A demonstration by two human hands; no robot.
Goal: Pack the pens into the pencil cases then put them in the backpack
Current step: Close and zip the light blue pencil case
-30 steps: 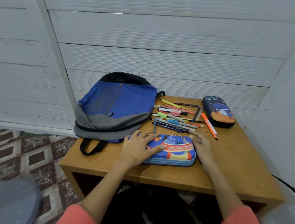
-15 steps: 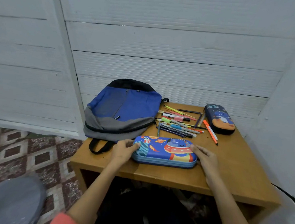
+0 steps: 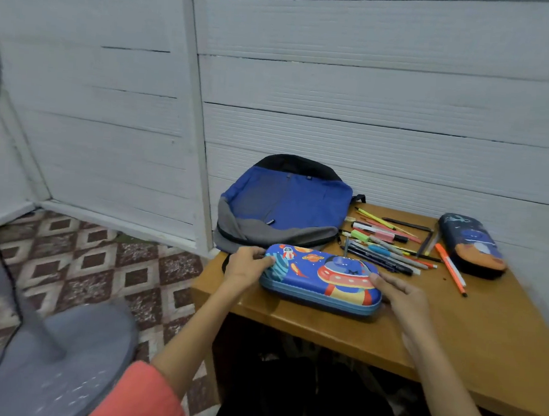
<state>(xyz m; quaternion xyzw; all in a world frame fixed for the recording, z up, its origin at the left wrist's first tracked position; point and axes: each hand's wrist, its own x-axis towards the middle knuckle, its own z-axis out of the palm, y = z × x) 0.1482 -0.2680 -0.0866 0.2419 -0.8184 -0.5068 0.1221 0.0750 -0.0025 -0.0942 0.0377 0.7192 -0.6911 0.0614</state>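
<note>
Step one: spaceship pencil case (image 3: 322,277) closed, left hand (image 3: 245,266) gripping one end, right hand (image 3: 401,295) open-fingered against the other; unzip next.

Both forearms reach forward, hands apart.
Left hand (image 3: 245,266) curls its fingers round the pencil case (image 3: 320,278); right hand (image 3: 402,296) keeps fingers straight, fingertips touching it.

No text is readable; the tag (image 3: 269,221) on the backpack (image 3: 295,203) is blurred.
</note>
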